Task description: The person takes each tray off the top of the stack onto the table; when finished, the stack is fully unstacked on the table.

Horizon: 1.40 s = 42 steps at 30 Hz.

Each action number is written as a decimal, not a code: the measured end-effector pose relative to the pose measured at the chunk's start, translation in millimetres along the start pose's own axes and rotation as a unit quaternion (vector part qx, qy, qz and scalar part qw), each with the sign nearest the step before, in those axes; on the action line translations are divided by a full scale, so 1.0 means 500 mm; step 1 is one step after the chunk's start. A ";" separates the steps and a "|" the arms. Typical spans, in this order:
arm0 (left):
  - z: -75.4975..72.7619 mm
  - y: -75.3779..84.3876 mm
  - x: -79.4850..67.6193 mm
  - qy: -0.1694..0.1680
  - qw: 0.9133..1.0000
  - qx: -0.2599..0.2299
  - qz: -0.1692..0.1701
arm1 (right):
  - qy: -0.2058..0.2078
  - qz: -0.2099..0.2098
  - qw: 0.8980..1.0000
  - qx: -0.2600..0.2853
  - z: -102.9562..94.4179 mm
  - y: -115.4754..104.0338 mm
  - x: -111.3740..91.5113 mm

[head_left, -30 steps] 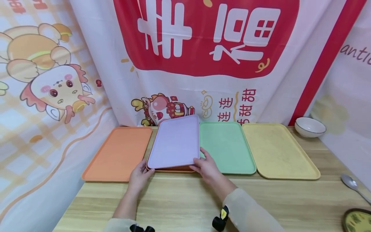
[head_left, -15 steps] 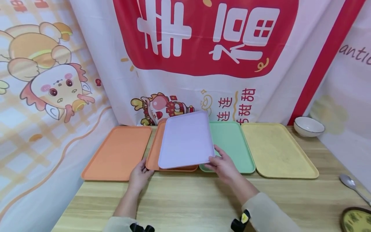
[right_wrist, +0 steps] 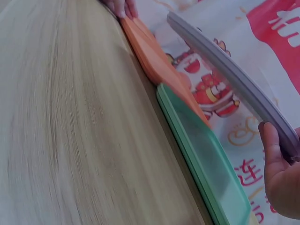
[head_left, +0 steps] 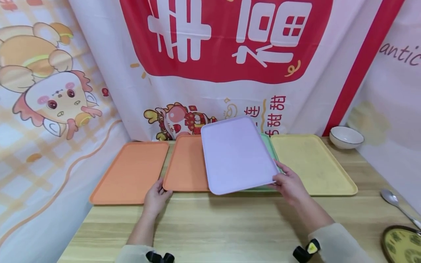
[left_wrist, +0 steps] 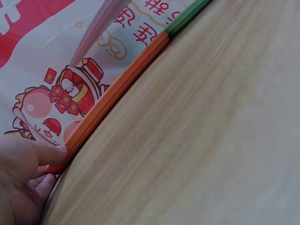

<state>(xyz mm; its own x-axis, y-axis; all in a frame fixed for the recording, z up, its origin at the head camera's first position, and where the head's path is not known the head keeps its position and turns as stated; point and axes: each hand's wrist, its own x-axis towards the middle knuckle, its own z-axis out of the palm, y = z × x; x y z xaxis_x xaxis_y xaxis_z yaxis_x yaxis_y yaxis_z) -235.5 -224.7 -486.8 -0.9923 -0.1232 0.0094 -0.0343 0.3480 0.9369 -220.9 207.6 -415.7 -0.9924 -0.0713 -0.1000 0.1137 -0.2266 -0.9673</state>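
Observation:
My right hand (head_left: pixel 291 182) grips a lavender tray (head_left: pixel 238 155) by its near right corner, thumb on the near side. The right wrist view shows this tray (right_wrist: pixel 225 65) raised above the others and tilted. In the head view it overlaps an orange tray (head_left: pixel 185 164) and a green tray (head_left: pixel 268 146), hiding much of both. My left hand (head_left: pixel 156 197) pinches the near left corner of that orange tray. Seen from the left wrist, the thumb lies against the orange tray's edge (left_wrist: pixel 112 96), with fingers at its underside.
Another orange tray (head_left: pixel 128 175) lies at the left, a yellow tray (head_left: pixel 312 164) at the right. A white bowl (head_left: pixel 346 138) stands at the back right corner. Along the right edge are a spoon (head_left: pixel 391 199) and a dark-rimmed patterned dish (head_left: pixel 402 244). A printed cloth (head_left: pixel 184 87) hangs behind.
The lavender tray has lifted off the orange tray and moved right with my right hand, now overlapping the green one. More of the orange tray shows. My left hand stays at its corner.

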 end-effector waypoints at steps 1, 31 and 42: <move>0.000 0.000 0.000 0.001 1.000 0.000 0.001 | 0.004 -0.004 1.000 -0.005 -0.011 -0.003 -0.001; -0.005 0.000 -0.001 0.001 1.000 0.006 0.000 | -0.133 0.045 0.973 -0.184 -0.217 -0.047 -0.007; -0.005 -0.006 0.003 0.001 1.000 0.004 -0.001 | -0.170 0.070 0.946 -0.265 -0.224 -0.043 -0.003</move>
<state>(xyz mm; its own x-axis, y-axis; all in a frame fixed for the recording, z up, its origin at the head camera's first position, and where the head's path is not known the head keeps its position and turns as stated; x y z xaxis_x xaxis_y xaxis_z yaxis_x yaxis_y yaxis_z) -236.9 -228.2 -488.8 -0.9920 -0.1263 0.0080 -0.0376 0.3545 0.9343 -227.0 321.4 -420.6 -0.8866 -0.3935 -0.2430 0.1147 0.3220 -0.9398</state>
